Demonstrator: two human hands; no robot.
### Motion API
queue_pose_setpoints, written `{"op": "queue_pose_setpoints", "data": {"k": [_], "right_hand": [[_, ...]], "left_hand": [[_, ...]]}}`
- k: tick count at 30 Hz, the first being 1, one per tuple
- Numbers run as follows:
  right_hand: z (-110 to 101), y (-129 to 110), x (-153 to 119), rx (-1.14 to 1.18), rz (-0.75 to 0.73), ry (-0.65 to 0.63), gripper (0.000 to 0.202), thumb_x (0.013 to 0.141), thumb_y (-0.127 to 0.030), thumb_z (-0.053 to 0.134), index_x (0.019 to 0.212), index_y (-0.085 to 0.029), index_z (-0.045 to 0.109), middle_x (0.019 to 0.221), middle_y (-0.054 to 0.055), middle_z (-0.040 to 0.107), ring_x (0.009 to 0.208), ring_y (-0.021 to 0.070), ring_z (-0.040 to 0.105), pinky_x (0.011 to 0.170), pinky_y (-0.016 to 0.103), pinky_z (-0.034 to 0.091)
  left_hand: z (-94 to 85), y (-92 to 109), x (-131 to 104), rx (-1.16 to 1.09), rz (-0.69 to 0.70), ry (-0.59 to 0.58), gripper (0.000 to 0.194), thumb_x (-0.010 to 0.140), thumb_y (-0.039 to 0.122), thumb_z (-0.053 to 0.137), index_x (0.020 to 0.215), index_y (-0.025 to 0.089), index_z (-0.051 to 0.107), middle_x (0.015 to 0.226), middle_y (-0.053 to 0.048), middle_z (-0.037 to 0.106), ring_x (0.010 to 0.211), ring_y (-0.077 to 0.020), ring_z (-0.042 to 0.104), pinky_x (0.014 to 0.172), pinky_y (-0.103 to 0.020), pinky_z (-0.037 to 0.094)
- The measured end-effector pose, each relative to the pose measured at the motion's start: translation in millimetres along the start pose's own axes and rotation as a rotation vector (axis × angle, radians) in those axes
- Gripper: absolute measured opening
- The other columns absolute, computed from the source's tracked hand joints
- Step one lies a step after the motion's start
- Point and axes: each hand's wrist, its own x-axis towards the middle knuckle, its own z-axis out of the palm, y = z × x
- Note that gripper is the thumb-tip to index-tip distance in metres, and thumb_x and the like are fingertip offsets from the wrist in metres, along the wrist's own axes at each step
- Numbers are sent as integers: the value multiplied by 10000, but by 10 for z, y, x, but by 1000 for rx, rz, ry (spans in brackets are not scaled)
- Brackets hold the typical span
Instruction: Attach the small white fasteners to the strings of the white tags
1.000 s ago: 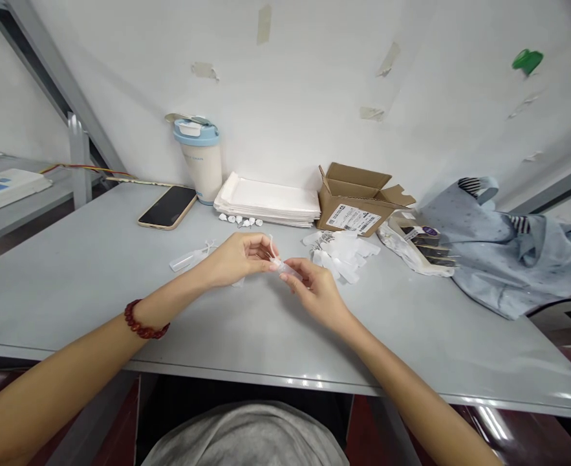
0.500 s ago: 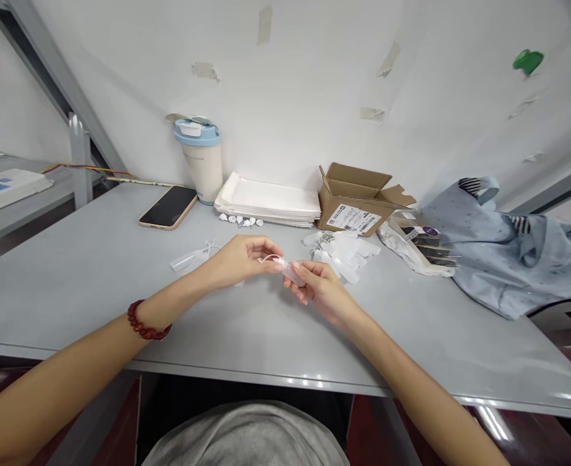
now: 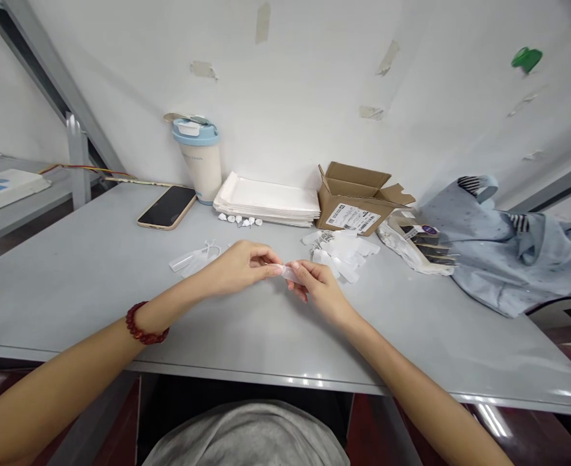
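Pinching small bottle (image 3: 291, 275) over counter (image 3: 266, 340): left hand (image 3: 239, 268) grip closed at nine-o'clock end, right hand (image 3: 323, 288) grip closed round body. Front edge (image 3: 246, 377) at six. Cardboard box (image 3: 353, 212), one o'clock, flaps up, contents hidden. Lidded cup (image 3: 202, 169), eleven.

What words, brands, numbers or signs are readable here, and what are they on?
Cup: blurred print, possibly ending "CHAIN".
White label on the cardboard box: print too small to read.
Purple sticker on the packet: too blurred to read.
No other text shows clearly.
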Motion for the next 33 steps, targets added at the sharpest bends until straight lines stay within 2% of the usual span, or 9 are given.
{"op": "queue_pose_setpoints", "data": {"k": [4, 7, 11, 14, 20, 23, 26, 29, 33], "right_hand": [[7, 21, 17, 145, 92, 5, 364, 818, -525, 521, 766, -169, 569, 525, -51, 445, 406, 66, 314, 405, 224, 216], [20, 10, 12, 160, 113, 18, 362, 823, -522, 514, 788, -167, 577, 506, -52, 433, 413, 71, 308, 406, 220, 207], [14, 2, 1, 63, 36, 88, 352, 849, -511, 488, 773, -175, 563, 520, -45, 449, 444, 83, 357, 431, 224, 256], [11, 23, -17, -105, -64, 139, 340, 883, -497, 456, 810, -186, 571, 546, -32, 481, 504, 110, 437, 481, 240, 319], [24, 43, -79, -416, -270, 209, 264, 884, -432, 503, 972, -190, 560, 765, 29, 615, 571, 125, 497, 528, 259, 390], [-6, 45, -81, -561, -413, 239, 237, 898, -371, 498, 1051, -200, 556, 920, 74, 635, 613, 140, 514, 571, 288, 430], [-41, 64, -64, -655, -572, 231, 215, 934, -295, 435, 1085, -207, 559, 912, 86, 626, 759, 186, 562, 645, 313, 455], [-57, 81, -57, -678, -650, 220, 214, 945, -258, 419, 1103, -202, 554, 908, 90, 619, 803, 192, 565, 654, 307, 456], [-63, 84, -75, -669, -641, 223, 222, 955, -295, 401, 1080, -194, 554, 836, 67, 607, 731, 174, 551, 659, 306, 443]], "left_hand": [[70, -70, 6, 164, 176, 101, 176, 823, 268, 527, 833, 173, 675, 895, -47, 679, 827, -181, 611, 756, -278, 456], [77, -84, 14, 172, 218, 111, 167, 803, 216, 500, 763, 175, 657, 883, -47, 656, 815, -172, 597, 730, -263, 450], [49, -26, 1, 98, 111, 8, 208, 789, 347, 587, 891, 184, 665, 942, -40, 670, 876, -191, 597, 703, -251, 464], [34, 31, -16, 83, 29, -40, 310, 825, 455, 558, 886, 176, 679, 840, -28, 677, 765, -171, 598, 660, -253, 455], [-5, 43, -6, -131, -79, -72, 309, 825, 434, 592, 726, 146, 639, 595, -2, 591, 573, -133, 567, 584, -256, 443], [-39, 8, 1, -308, -158, -87, 323, 821, 425, 609, 664, 144, 599, 616, -11, 585, 552, -124, 555, 570, -263, 445], [-68, -33, 0, -451, -230, -167, 315, 808, 432, 636, 711, 132, 628, 648, -26, 593, 558, -123, 550, 564, -269, 458], [-80, -48, -3, -489, -249, -228, 359, 822, 473, 615, 764, 121, 652, 649, -38, 610, 555, -125, 563, 577, -276, 467], [-47, -7, -6, -389, -175, -173, 386, 853, 488, 568, 754, 122, 639, 608, -20, 606, 531, -116, 564, 550, -251, 444]]}}
